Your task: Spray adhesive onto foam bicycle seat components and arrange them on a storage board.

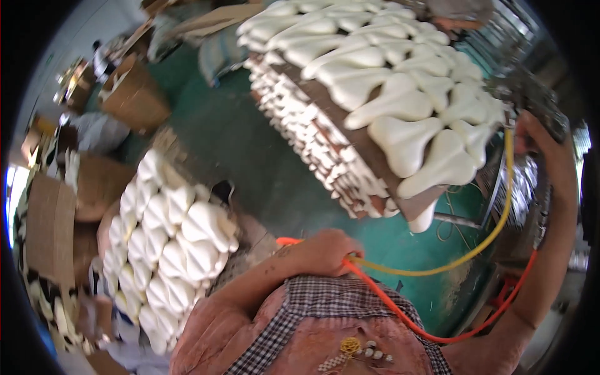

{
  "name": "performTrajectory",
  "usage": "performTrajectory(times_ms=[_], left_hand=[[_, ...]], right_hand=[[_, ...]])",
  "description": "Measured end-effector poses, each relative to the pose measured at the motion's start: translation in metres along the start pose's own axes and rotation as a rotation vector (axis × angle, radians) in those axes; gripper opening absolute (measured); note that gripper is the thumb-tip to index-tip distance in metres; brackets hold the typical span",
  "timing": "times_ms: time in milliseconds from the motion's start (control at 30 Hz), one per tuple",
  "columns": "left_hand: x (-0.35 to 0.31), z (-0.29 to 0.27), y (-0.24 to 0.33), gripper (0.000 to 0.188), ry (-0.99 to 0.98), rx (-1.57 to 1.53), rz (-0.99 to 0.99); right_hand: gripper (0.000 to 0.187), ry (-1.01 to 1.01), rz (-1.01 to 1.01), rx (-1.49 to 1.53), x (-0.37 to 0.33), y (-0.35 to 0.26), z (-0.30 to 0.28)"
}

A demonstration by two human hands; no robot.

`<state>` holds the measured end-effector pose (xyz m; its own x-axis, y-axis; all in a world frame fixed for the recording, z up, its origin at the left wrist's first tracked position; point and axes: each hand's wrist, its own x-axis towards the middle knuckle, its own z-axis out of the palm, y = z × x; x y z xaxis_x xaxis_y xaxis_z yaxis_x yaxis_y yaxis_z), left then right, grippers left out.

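Observation:
My left hand (334, 251) is closed in front of my chest, wrapped round an orange hose (406, 322) and a yellow hose (437, 272). Raised at the far right, my right hand (536, 132) grips a metal spray gun (525, 94), its details partly blurred. The yellow hose climbs in a curve to a fitting under the gun. Along my right forearm runs the orange hose, which ends in a metal coupling (542, 228). Beside the gun, cream-white bicycle-saddle-shaped pieces (406, 140) lie in rows on a brown board (340, 115), over a stack of layers with more pieces.
Another pile of white saddle-shaped pieces (178, 250) stands at the left. Cardboard boxes (134, 94) and sacks (215, 56) crowd the far left over a green floor (219, 134). A metal bar (459, 220) juts out near the stack's right corner. A distant person (100, 61) is at the upper left.

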<state>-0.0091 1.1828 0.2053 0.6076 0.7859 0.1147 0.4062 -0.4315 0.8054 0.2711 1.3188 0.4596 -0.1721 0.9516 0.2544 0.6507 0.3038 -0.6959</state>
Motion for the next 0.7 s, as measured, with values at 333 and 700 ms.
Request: performTrajectory(times_ms=[333, 700], left_hand=[[-0.063, -0.014, 0.002, 0.019, -0.128, -0.189, -0.082], [-0.12, -0.017, 0.008, 0.02, -0.138, -0.152, -0.091]], right_hand=[[0.017, -0.183, -0.018, 0.069, -0.053, -0.056, 0.047], [0.024, -0.152, 0.034, 0.111, -0.086, -0.094, 0.07]])
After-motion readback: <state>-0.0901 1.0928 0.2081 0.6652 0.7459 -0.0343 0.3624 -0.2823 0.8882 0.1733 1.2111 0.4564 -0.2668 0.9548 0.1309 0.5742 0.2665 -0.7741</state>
